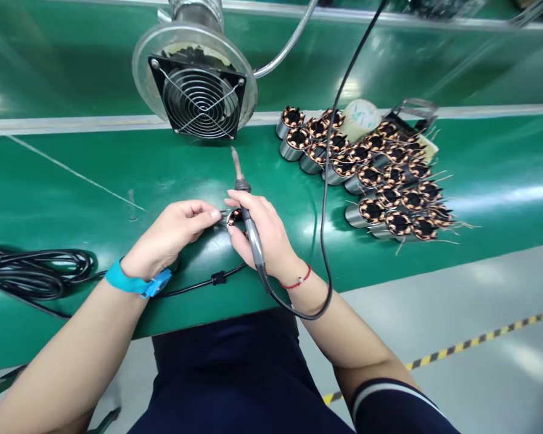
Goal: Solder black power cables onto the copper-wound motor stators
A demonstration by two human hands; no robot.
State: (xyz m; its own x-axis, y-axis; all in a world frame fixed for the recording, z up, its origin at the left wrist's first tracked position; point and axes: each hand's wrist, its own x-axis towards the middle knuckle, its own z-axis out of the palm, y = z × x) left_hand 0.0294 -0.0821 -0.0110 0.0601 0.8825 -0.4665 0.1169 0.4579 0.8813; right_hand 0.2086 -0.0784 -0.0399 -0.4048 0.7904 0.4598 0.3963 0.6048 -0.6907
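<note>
Heat is my worry: my right hand (pixel 260 232) grips the soldering iron (pixel 248 220) while my left hand (pixel 174 232) pinches the motor coil (pixel 234 217), fingers close enough to burn.

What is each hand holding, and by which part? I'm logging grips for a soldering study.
The right hand holds the soldering iron by its handle, tip pointing away. Both hands pinch a stator between them; the left hand grips at its wires, though the exact contact is hidden.

The green matte worktop (pixel 72 199) carries clustered copper-wound metal stator cylinders (pixel 380 175) toward its right end, and coiled black cables (pixel 31 274) at its left near edge.
</note>
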